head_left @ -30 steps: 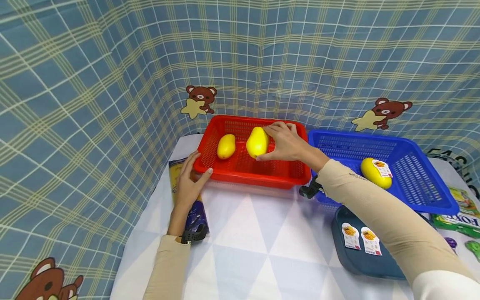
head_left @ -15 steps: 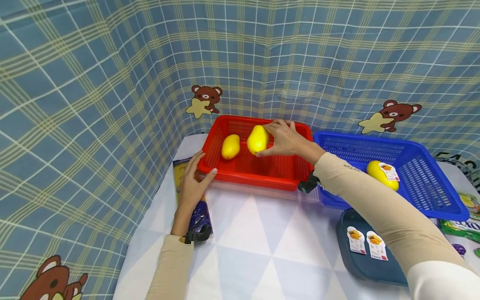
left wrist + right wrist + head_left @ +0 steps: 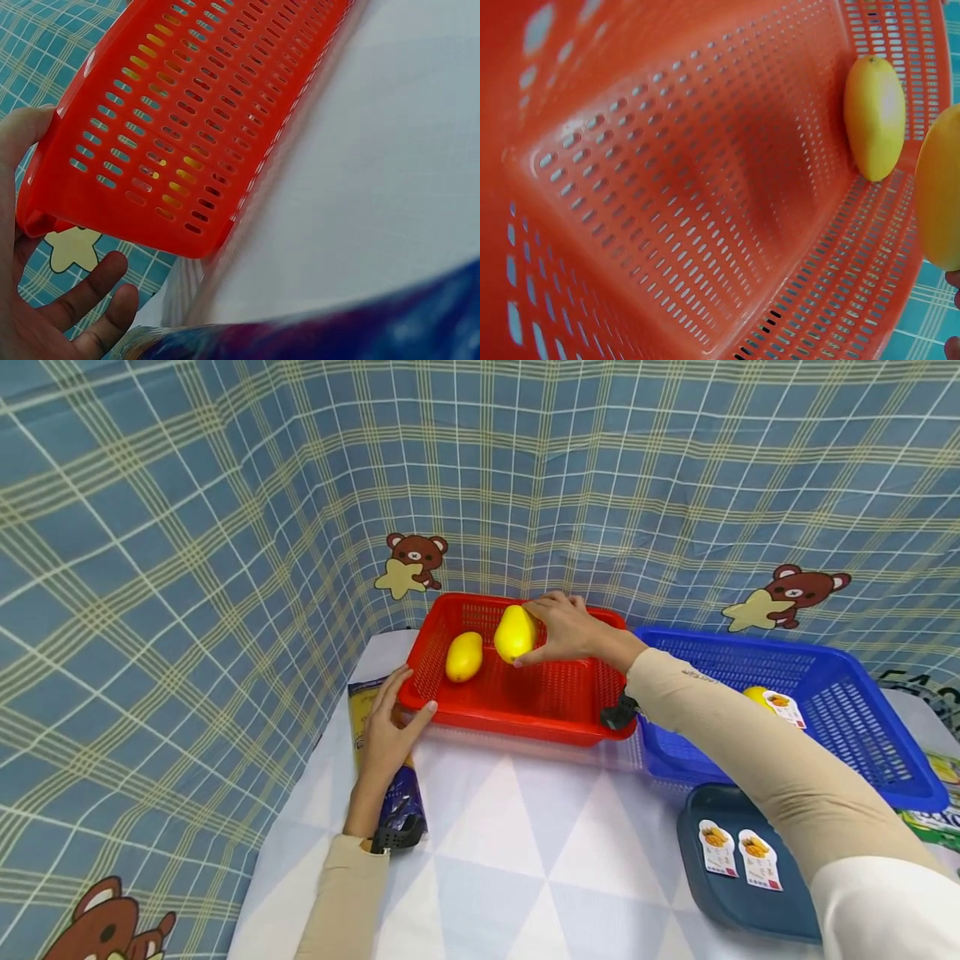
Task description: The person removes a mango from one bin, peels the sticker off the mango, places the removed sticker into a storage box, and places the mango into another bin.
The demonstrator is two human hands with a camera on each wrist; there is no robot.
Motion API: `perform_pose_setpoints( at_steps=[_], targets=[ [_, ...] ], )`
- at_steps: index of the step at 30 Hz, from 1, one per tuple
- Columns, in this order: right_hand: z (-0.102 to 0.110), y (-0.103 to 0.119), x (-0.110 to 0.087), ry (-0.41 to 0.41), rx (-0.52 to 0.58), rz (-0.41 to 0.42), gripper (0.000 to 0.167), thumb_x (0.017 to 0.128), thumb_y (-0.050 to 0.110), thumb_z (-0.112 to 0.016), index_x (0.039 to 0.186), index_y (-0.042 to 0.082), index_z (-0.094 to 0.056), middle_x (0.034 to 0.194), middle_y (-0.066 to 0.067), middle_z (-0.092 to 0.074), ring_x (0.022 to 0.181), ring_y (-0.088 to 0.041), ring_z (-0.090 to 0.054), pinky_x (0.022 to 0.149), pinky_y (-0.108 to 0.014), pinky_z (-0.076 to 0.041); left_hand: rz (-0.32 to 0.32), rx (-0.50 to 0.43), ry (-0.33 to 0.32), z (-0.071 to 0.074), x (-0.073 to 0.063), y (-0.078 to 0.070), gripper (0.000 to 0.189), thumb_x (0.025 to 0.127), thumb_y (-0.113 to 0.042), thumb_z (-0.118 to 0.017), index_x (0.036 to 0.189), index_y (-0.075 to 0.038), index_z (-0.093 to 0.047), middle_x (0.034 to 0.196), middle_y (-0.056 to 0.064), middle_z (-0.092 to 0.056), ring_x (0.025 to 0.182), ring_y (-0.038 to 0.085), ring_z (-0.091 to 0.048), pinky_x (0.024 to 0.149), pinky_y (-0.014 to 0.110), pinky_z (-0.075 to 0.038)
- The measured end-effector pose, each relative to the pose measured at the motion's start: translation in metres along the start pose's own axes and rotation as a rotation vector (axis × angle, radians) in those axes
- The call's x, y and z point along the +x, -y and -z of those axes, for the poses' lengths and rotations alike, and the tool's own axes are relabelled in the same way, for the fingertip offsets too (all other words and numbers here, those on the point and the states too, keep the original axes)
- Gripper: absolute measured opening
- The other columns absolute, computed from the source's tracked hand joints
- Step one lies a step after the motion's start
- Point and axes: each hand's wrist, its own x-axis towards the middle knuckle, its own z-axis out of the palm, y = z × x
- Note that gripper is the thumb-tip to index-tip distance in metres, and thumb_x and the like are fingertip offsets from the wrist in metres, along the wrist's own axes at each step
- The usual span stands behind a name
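Observation:
A yellow mango (image 3: 515, 633) is in my right hand (image 3: 567, 628), pinched between thumb and fingers above the red basket (image 3: 517, 718). In the right wrist view, this held mango (image 3: 939, 191) shows at the right edge, with only fingertips visible below it. Another mango (image 3: 464, 657) lies on the basket floor toward its left end. My left hand (image 3: 386, 739) holds the basket's front left corner, thumb on the front rim and fingers along the left side. In the left wrist view, the thumb touches the red rim while the lower fingers spread free below.
Right of the red basket stands a blue basket (image 3: 892, 727) holding a stickered mango (image 3: 756, 695), partly behind my right sleeve. In front is a dark tray (image 3: 705, 893) with two mango labels (image 3: 759, 860). A yellow and purple packet (image 3: 405, 797) lies beneath my left arm.
My right hand has raised the mango a little higher over the red basket. The left hand stays at the corner. The head view has shifted slightly.

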Motion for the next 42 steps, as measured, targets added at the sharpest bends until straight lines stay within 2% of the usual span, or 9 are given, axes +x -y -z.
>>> perform_pose_setpoints(
  at_steps=[5,9,15,20,26,31,37,42],
  targets=[
    [-0.008,-0.003,0.007,0.038,0.024,0.017,0.102,0.076,0.063,-0.078,0.151,0.004,-0.041,0.151,-0.014,-0.042,0.138,-0.033,-0.025,0.102,-0.056,-0.02,-0.003,-0.009,0.0,0.001,-0.001,-0.001,0.068,0.09,-0.041,-0.074,0.15,-0.023,-0.048,0.156,-0.012,-0.037,0.143,0.019,-0.034,0.111,0.052,-0.036],
    [-0.018,-0.005,0.015,0.063,0.012,0.024,0.103,0.076,0.063,-0.078,0.151,0.003,-0.04,0.152,-0.015,-0.042,0.14,-0.035,-0.023,0.104,-0.058,-0.019,-0.001,-0.011,0.004,0.002,-0.001,-0.001,0.068,0.09,-0.041,-0.073,0.15,-0.023,-0.047,0.156,-0.014,-0.037,0.144,0.016,-0.033,0.112,0.052,-0.034],
    [-0.031,-0.008,0.025,0.085,0.02,0.007,0.105,0.075,0.063,-0.078,0.152,0.003,-0.038,0.152,-0.015,-0.041,0.137,-0.033,-0.025,0.1,-0.056,-0.022,-0.007,-0.016,-0.003,0.001,-0.001,0.0,0.067,0.09,-0.039,-0.074,0.15,-0.023,-0.047,0.155,-0.014,-0.037,0.144,0.016,-0.033,0.112,0.052,-0.033],
    [-0.044,-0.012,0.028,0.135,0.025,-0.019,0.105,0.076,0.063,-0.078,0.152,0.003,-0.037,0.153,-0.016,-0.039,0.139,-0.033,-0.023,0.102,-0.055,-0.021,-0.002,-0.015,0.004,-0.002,-0.002,0.0,0.068,0.09,-0.041,-0.073,0.15,-0.024,-0.046,0.156,-0.014,-0.036,0.144,0.017,-0.033,0.112,0.052,-0.034],
    [-0.057,-0.009,0.031,0.146,0.071,-0.019,0.104,0.077,0.058,-0.079,0.153,0.002,-0.035,0.154,-0.017,-0.038,0.141,-0.036,-0.022,0.105,-0.06,-0.02,0.006,-0.021,-0.003,-0.001,-0.002,0.001,0.068,0.09,-0.04,-0.074,0.15,-0.025,-0.047,0.156,-0.015,-0.037,0.144,0.016,-0.033,0.112,0.053,-0.033],
    [-0.064,-0.008,0.033,0.144,0.13,-0.033,0.102,0.079,0.053,-0.08,0.154,0.002,-0.033,0.155,-0.016,-0.037,0.142,-0.036,-0.02,0.106,-0.058,-0.02,0.003,-0.022,0.0,-0.001,-0.002,0.001,0.068,0.09,-0.04,-0.074,0.15,-0.025,-0.047,0.156,-0.014,-0.036,0.144,0.017,-0.033,0.111,0.054,-0.034],
    [-0.069,-0.009,0.036,0.178,0.121,-0.063,0.105,0.082,0.06,-0.074,0.158,0.005,-0.026,0.161,-0.016,-0.026,0.145,-0.035,-0.014,0.109,-0.059,-0.018,0.013,-0.03,0.007,-0.001,-0.001,0.0,0.067,0.09,-0.042,-0.073,0.15,-0.025,-0.047,0.155,-0.018,-0.035,0.144,0.015,-0.032,0.11,0.051,-0.037],
    [-0.068,-0.003,0.039,0.202,0.082,-0.067,0.112,0.082,0.062,-0.073,0.16,0.005,-0.017,0.164,-0.016,-0.015,0.147,-0.035,-0.01,0.112,-0.062,-0.014,0.019,-0.033,0.013,0.0,-0.001,0.002,0.067,0.09,-0.042,-0.073,0.15,-0.026,-0.046,0.156,-0.015,-0.035,0.143,0.018,-0.033,0.104,0.05,-0.044]
  ],
)
